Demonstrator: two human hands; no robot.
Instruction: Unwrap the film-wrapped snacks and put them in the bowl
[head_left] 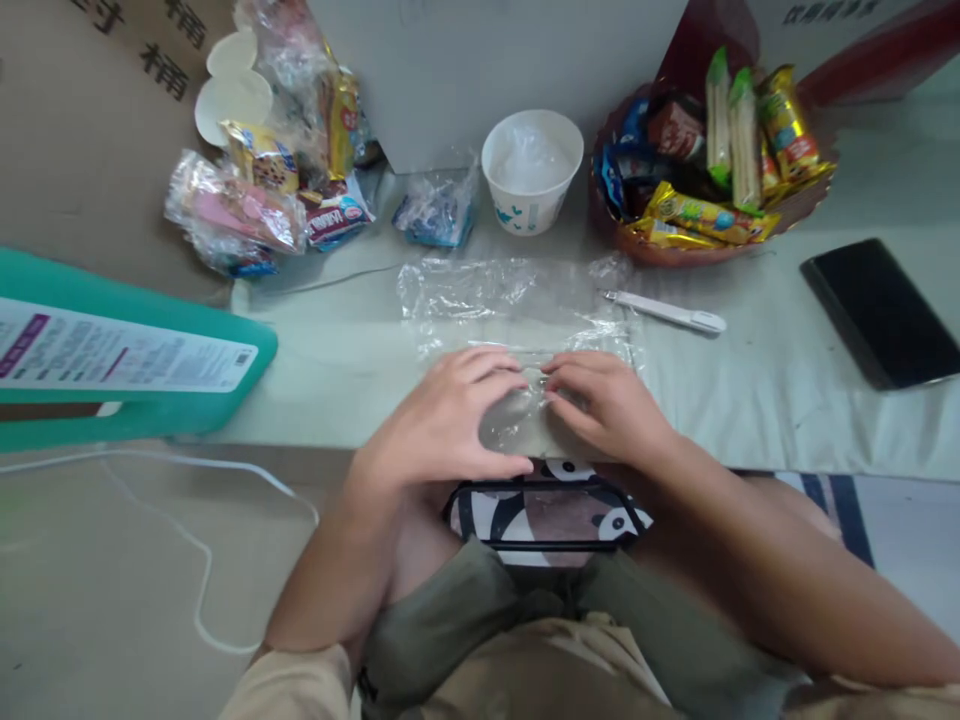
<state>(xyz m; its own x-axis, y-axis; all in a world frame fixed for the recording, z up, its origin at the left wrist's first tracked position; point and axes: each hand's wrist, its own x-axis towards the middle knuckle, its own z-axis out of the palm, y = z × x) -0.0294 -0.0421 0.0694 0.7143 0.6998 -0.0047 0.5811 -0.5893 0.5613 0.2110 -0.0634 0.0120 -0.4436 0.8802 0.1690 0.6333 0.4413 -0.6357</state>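
Observation:
A clear, wrinkled plastic bag [510, 300] lies flat on the cloth-covered table, its near part between and under my hands. My left hand [450, 415] rests its fingertips on the bag's near part, with the thumb spread well away toward the table edge. Opposite it, my right hand [604, 405] touches the same plastic with loosely bent fingers, the thumb a little apart from them. A small gap separates the two sets of fingertips. Just beyond my right hand, a white slim cutter-like tool [667, 312] lies by the bag's right side.
Behind the bag stand a paper cup [529, 200] with plastic inside and a bowl [720, 250] of wrapped snacks. More snack packets [262, 200] pile up at left, near a green container [225, 345]. A phone [881, 310] lies at right. A white cable [202, 560] hangs lower left.

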